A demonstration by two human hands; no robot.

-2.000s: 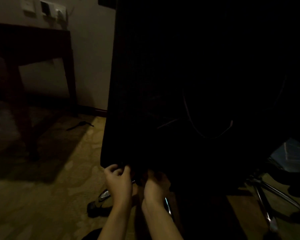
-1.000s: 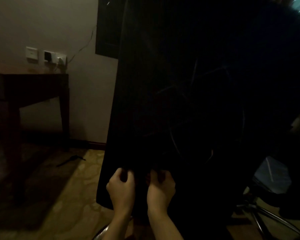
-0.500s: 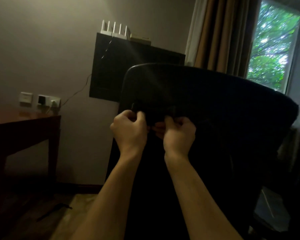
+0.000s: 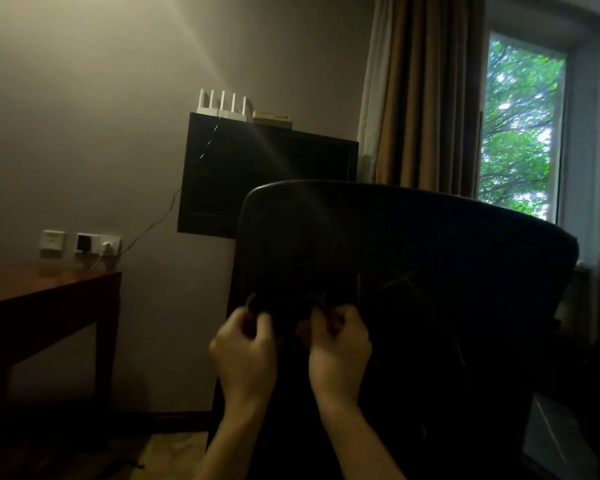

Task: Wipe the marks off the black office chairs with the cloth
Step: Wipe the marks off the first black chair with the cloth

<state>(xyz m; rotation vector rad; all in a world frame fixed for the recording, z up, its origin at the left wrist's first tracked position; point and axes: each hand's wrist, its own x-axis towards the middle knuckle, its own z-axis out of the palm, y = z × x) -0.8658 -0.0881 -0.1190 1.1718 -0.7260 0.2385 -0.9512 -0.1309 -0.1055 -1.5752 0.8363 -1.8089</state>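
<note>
The black mesh back of an office chair (image 4: pixel 430 271) fills the middle and right of the head view, seen from behind. A dark cloth (image 4: pixel 291 306) lies against the back's upper left part; it is hard to tell from the mesh in the dim light. My left hand (image 4: pixel 245 355) and my right hand (image 4: pixel 338 348) are side by side in front of the chair back, fingers curled, each pinching the cloth's lower edge.
A dark wooden table (image 4: pixel 49 296) stands at the left against the wall, with sockets (image 4: pixel 97 244) above it. A black wall-mounted screen (image 4: pixel 264 168) with a white router (image 4: pixel 224 105) on top is behind the chair. Curtain (image 4: pixel 423 91) and window (image 4: pixel 520 126) are at the right.
Both hands rose with the cloth from the chair back's bottom edge to its upper part, then dropped slightly. My view lifted from the floor to the wall and window.
</note>
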